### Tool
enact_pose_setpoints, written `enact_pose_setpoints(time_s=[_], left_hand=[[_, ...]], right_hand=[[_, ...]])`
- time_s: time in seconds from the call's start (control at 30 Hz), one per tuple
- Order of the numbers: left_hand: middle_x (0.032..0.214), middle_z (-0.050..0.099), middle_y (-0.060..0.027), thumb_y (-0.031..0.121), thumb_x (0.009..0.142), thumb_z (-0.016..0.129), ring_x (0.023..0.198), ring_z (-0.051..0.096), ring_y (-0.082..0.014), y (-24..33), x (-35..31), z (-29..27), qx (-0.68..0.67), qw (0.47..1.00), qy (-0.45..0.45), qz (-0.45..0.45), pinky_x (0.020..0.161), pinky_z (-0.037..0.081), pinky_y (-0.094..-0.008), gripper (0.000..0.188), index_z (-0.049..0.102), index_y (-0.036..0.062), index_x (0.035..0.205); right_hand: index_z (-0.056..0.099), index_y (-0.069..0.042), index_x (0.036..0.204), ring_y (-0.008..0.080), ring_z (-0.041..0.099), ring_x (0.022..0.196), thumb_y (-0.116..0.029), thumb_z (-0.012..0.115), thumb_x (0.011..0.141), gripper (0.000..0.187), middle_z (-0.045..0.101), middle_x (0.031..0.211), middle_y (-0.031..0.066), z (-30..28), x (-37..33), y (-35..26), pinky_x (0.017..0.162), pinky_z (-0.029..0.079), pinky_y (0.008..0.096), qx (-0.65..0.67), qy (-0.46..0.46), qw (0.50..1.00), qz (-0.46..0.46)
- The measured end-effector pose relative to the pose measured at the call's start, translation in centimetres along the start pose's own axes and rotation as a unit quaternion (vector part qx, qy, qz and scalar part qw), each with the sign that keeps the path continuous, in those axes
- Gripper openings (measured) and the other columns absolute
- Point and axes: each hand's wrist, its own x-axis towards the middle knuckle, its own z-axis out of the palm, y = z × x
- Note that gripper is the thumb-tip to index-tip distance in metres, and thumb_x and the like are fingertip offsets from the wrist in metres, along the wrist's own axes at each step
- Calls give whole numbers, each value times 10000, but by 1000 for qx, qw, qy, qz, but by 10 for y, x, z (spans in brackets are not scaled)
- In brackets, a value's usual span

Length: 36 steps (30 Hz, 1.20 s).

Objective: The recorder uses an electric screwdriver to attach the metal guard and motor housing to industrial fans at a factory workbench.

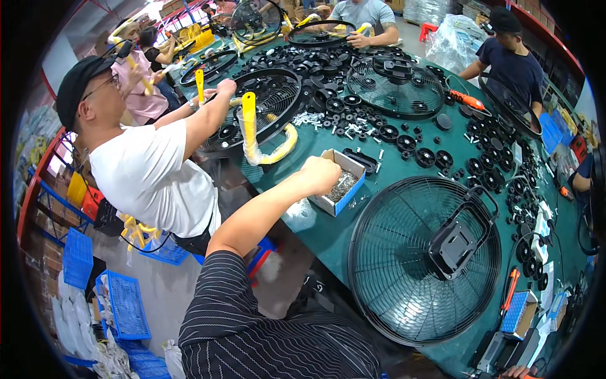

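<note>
My left arm stretches forward to a small open box (338,201), blue outside and filled with small metal screws (344,184). My left hand (320,175) is closed over the box's near-left side, its fingertips turned down and what they pinch hidden. Close on the right lies a round black fan grille (404,259), with a black housing (452,247) and a curved handle on top. At the bottom right edge, a hand (519,371) that looks like my right is cut off by the frame. Its fingers are curled beside something orange, too little of which shows to name.
Black round parts (391,132) and loose white pieces cover the green table (315,234). An orange-handled tool (510,287) stands beside a blue box (520,312). To my left a co-worker (151,158) reaches over another fan frame (278,123), near a yellow curved handle (251,129). Blue crates (126,303) stand on the floor.
</note>
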Motion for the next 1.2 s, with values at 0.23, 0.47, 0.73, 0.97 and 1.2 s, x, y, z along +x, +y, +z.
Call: enact_pose_setpoints(time_s=[0.23, 0.47, 0.73, 0.97, 1.2], left_hand=[[822, 703, -114, 180, 782, 646, 808, 689, -307, -2, -10, -16, -65, 996, 60, 1, 707, 534, -445, 93, 679, 116, 842], [782, 687, -145, 89, 760, 644, 793, 682, -336, -4, -31, -33, -187, 968, 165, 30, 705, 535, -428, 106, 671, 62, 859], [933, 711, -95, 44, 923, 622, 735, 697, -124, 156, -98, -78, -671, 637, -83, 371, 601, 566, -249, 140, 660, -9, 1047], [965, 710, -67, 67, 941, 619, 724, 656, -89, 231, -121, -65, -758, 478, -226, 382, 542, 485, -210, 181, 654, 8, 1109], [959, 717, -68, 68, 937, 627, 697, 642, -69, 236, -125, -60, -790, 467, -205, 340, 515, 453, -190, 181, 664, 2, 1102]], right_hand=[[412, -17, 1259, 241, 536, 814, -18, 618, 827, 479, 542, 930, 128, 19, -11, 5, 737, 469, 360, -87, -138, 980, -116], [426, -48, 1266, 277, 518, 862, -106, 614, 857, 453, 520, 1009, 147, 25, -15, 6, 787, 454, 407, -6, -207, 978, 16], [478, -52, 1208, 191, 469, 742, -216, 610, 869, 400, 448, 900, 78, 71, -36, 11, 694, 408, 349, 184, -272, 932, 155], [514, -22, 1179, 171, 463, 629, -213, 596, 859, 383, 462, 811, 62, 100, -57, 14, 605, 389, 303, 296, -186, 937, 12], [526, -5, 1106, 166, 456, 615, -206, 582, 849, 331, 454, 792, 58, 95, -61, 17, 590, 391, 303, 307, -145, 941, 3]])
